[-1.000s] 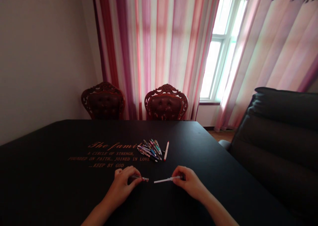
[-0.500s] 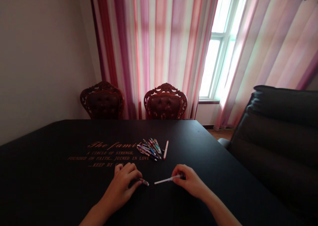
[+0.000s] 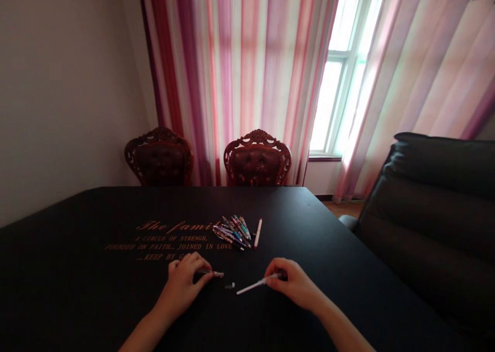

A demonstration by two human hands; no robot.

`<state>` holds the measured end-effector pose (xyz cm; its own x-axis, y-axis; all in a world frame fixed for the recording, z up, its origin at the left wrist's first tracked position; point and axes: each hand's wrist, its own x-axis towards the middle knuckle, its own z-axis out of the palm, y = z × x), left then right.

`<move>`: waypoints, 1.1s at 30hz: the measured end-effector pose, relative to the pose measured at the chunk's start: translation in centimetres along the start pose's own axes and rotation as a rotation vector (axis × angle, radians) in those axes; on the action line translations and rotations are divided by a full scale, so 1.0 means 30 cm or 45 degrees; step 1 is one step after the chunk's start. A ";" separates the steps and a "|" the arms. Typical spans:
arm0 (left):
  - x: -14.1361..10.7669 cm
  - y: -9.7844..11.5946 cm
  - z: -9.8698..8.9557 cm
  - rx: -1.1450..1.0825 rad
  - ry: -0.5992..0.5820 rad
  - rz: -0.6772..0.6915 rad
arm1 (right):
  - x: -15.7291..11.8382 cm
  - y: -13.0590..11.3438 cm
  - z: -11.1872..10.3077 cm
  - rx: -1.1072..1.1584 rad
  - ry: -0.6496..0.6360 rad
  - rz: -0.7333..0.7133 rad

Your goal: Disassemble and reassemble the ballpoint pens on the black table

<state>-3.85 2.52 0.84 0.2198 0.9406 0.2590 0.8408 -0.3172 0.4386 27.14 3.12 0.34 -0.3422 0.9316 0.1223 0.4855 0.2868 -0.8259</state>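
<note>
My left hand (image 3: 189, 277) is closed on a patterned pen barrel (image 3: 218, 274), whose tip sticks out to the right of the thumb. My right hand (image 3: 288, 278) pinches a thin white stick (image 3: 250, 288), like a pen refill, that points left and slightly down. Between the hands, a small clear piece with a whitish end (image 3: 230, 286) lies on the black table (image 3: 116, 305). Beyond them rests a pile of several patterned pens (image 3: 234, 232), and a white pen with red ends (image 3: 258, 233) lies just right of it.
Two carved chairs (image 3: 257, 161) (image 3: 160, 158) stand behind the table's far edge. A black leather armchair (image 3: 433, 202) is at the right. Gold lettering (image 3: 170, 238) marks the tabletop left of the pile. Striped curtains and a window are behind.
My left hand has moved left with the patterned barrel. A small piece now shows on the table between the hands. The white stick's free end has dipped slightly down and left.
</note>
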 end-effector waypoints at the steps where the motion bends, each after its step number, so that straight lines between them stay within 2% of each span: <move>1: -0.001 -0.002 0.005 0.015 -0.012 -0.011 | -0.001 -0.006 0.006 0.011 -0.007 -0.002; 5: -0.010 0.018 0.013 0.039 0.017 0.006 | -0.007 -0.024 0.043 0.031 0.008 0.006; 8: -0.024 0.064 0.014 0.016 0.026 0.128 | -0.015 -0.033 0.069 0.025 0.023 -0.011; 11: -0.042 0.114 0.018 0.002 -0.054 0.292 | -0.020 -0.044 0.081 0.032 0.024 -0.035; 14: -0.055 0.141 0.019 0.000 -0.120 0.380 | -0.019 -0.056 0.068 0.060 0.040 -0.048; 18: -0.055 0.139 0.012 -0.009 -0.144 0.349 | -0.013 -0.061 0.020 0.166 0.162 -0.089; 21: -0.050 0.134 0.006 -0.014 -0.159 0.317 | -0.009 -0.052 0.000 0.142 0.232 -0.105; 27: -0.049 0.133 -0.003 -0.026 -0.181 0.311 | 0.001 -0.027 0.010 -0.100 0.205 -0.100; 30: -0.047 0.128 -0.007 -0.039 -0.199 0.326 | 0.002 -0.015 -0.012 -0.116 0.199 -0.068; 33: -0.043 0.119 -0.015 -0.052 -0.208 0.334 | -0.007 -0.013 -0.043 -0.113 0.095 -0.073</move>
<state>-1.35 0.11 2.47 0.5058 0.8321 0.2274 0.7251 -0.5530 0.4104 28.06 3.11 1.34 -0.3123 0.9263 0.2108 0.5371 0.3552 -0.7651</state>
